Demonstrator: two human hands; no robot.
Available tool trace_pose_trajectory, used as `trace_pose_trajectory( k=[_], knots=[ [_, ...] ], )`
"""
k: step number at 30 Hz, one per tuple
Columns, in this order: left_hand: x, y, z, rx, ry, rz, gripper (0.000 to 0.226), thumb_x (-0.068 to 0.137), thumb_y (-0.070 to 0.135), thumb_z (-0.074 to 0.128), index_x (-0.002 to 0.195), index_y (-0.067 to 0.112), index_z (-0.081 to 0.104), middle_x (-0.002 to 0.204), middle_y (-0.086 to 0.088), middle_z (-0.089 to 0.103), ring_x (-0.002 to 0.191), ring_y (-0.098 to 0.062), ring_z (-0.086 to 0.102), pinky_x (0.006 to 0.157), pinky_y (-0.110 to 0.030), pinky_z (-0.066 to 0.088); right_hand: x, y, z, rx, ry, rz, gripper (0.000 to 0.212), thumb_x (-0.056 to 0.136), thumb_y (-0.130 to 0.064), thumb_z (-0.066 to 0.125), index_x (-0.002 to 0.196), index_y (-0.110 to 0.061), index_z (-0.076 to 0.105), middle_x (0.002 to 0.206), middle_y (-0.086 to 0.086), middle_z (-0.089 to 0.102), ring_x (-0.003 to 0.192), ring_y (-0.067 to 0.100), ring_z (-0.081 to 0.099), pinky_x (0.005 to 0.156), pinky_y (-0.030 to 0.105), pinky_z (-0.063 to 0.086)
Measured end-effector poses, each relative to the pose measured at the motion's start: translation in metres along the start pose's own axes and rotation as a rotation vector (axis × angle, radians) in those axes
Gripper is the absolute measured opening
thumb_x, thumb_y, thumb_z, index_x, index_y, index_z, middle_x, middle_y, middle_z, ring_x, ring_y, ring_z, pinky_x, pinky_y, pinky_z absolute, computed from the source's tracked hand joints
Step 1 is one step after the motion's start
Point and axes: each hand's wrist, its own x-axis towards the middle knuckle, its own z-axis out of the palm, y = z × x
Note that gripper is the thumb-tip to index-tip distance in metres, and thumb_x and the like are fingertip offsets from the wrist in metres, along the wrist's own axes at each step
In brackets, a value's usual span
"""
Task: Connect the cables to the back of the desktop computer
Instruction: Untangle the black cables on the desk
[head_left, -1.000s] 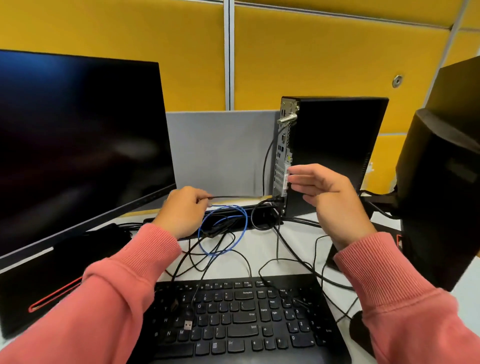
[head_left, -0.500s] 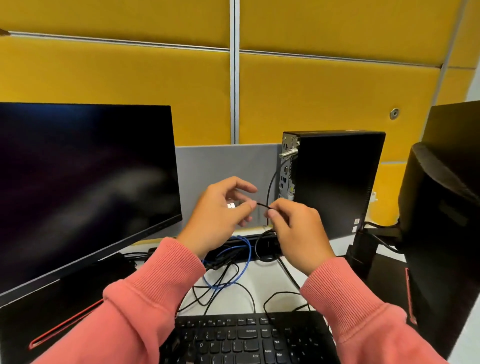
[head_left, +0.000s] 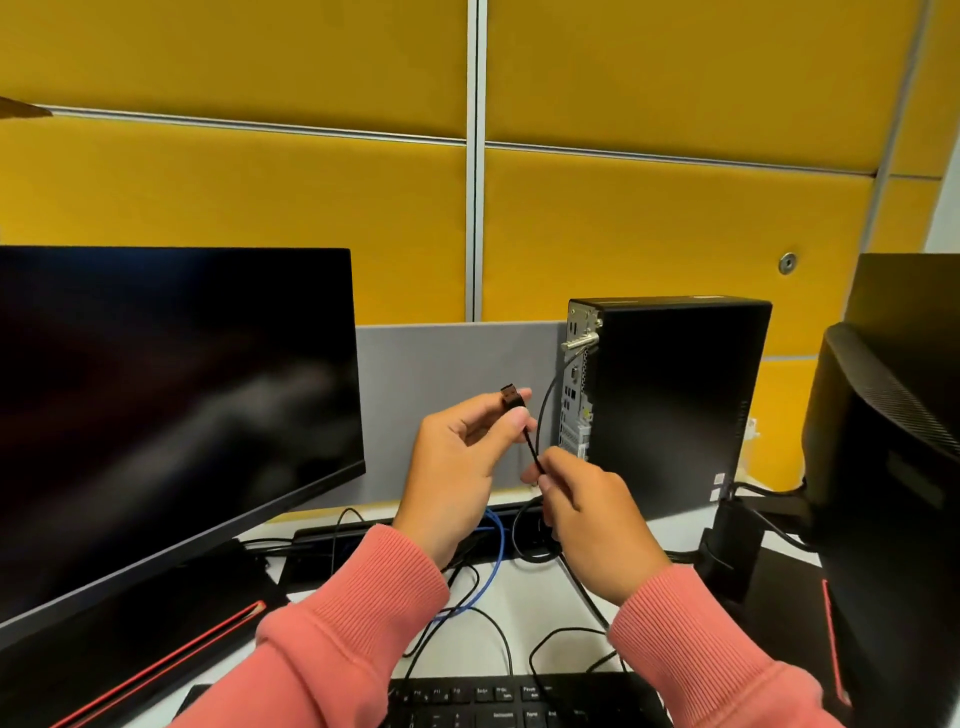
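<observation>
Since half a second ago both hands have lifted slightly, and the USB plug (head_left: 511, 397) now stands clear above the left hand's fingertips.

Head view: the left hand (head_left: 457, 467) pinches the plug between thumb and forefinger, its metal end pointing up and away. The right hand (head_left: 587, 512) pinches the thin black cable (head_left: 531, 447) just below, near the desktop computer's rear panel (head_left: 574, 395). One black lead (head_left: 545, 402) already seems plugged in there. The held plug is not yet inserted; a blue cable (head_left: 496, 551) and more black leads lie loose on the desk (head_left: 524, 642) above the keyboard (head_left: 519, 701), so most connecting probably remains.
</observation>
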Motion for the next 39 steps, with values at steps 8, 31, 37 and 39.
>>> trace_pose_trajectory(
  k=[8, 31, 37, 39],
  knots=[
    [0.027, -0.022, -0.003, 0.153, 0.154, 0.154, 0.027, 0.101, 0.018, 0.061, 0.118, 0.036, 0.071, 0.098, 0.001, 0.073, 0.094, -0.007, 0.068, 0.082, -0.016, 0.052, 0.005, 0.033, -0.009, -0.247, 0.022, 0.136, 0.022, 0.107, -0.025, 0.036, 0.094, -0.030, 0.053, 0.086, -0.007, 0.062, 0.072, 0.017, 0.056, 0.069, 0.041, 0.050],
    [0.111, -0.125, 0.035, 0.196, 0.060, -0.094, 0.014, 0.089, 0.017, 0.077, 0.099, 0.021, 0.068, 0.076, 0.000, 0.071, 0.063, -0.001, 0.058, 0.063, -0.013, 0.048, 0.197, 0.013, -0.048, 0.068, 0.848, -0.092, 0.030, 0.099, -0.036, 0.038, 0.107, -0.032, 0.067, 0.120, -0.013, 0.059, 0.119, 0.005, 0.047, 0.117, 0.050, 0.018],
    [0.122, -0.143, 0.043, 0.187, 0.058, -0.092, 0.042, 0.082, 0.022, 0.084, 0.111, 0.035, 0.057, 0.079, 0.001, 0.075, 0.077, -0.012, 0.067, 0.073, -0.015, 0.052, 0.212, 0.067, -0.034, -0.210, 0.791, -0.179, 0.033, 0.103, -0.035, 0.033, 0.103, -0.021, 0.064, 0.114, -0.003, 0.061, 0.127, 0.017, 0.044, 0.120, 0.054, 0.011],
    [0.125, -0.149, 0.045, 0.221, 0.067, -0.100, 0.049, 0.080, 0.023, 0.086, 0.117, 0.036, 0.056, 0.077, 0.004, 0.076, 0.077, -0.010, 0.067, 0.078, -0.021, 0.054, 0.215, 0.067, -0.031, -0.199, 0.829, -0.198, 0.027, 0.103, -0.031, 0.036, 0.101, -0.023, 0.062, 0.109, -0.004, 0.060, 0.124, 0.016, 0.044, 0.119, 0.055, 0.013]
  ],
)
